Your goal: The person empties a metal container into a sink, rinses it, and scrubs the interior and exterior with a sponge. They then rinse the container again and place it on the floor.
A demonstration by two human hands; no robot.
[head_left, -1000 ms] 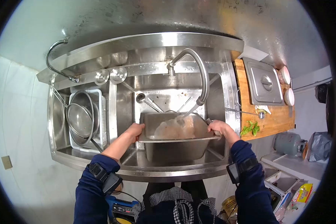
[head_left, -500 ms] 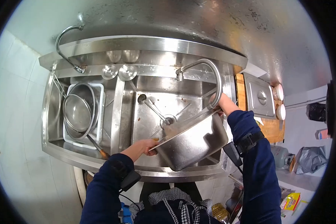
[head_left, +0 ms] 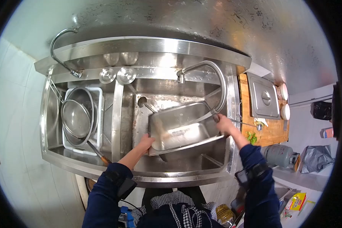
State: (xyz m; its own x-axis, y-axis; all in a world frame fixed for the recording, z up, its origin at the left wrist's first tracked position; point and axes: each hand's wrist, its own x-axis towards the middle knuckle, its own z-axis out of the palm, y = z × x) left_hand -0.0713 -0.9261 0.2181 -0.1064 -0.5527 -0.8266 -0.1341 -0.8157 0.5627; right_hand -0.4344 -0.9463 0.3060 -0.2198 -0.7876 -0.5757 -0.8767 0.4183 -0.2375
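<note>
A deep rectangular steel pan (head_left: 186, 133) lies slightly tilted in the right sink basin (head_left: 140, 102), its open side facing up and water running into it. My left hand (head_left: 145, 143) is closed on the pan's left end. Above the pan's right end, my right hand (head_left: 223, 124) has its fingers wrapped round the end of the curved faucet (head_left: 221, 81). A ladle (head_left: 142, 102) rests in the basin behind the pan, its handle partly hidden.
The left basin holds a white basket (head_left: 100, 125) with strainers (head_left: 76, 118) in it. Two steel lids (head_left: 126, 75) sit on the back ledge. Right of the sink, a wooden board (head_left: 268, 138) bears a lidded steel container (head_left: 264, 97), greens (head_left: 251, 137) and white tubs (head_left: 285, 111).
The pan has gone from steeply tipped to lying nearly flat, open side up. My right hand has left its rim and taken hold of the faucet end. Water now flows.
</note>
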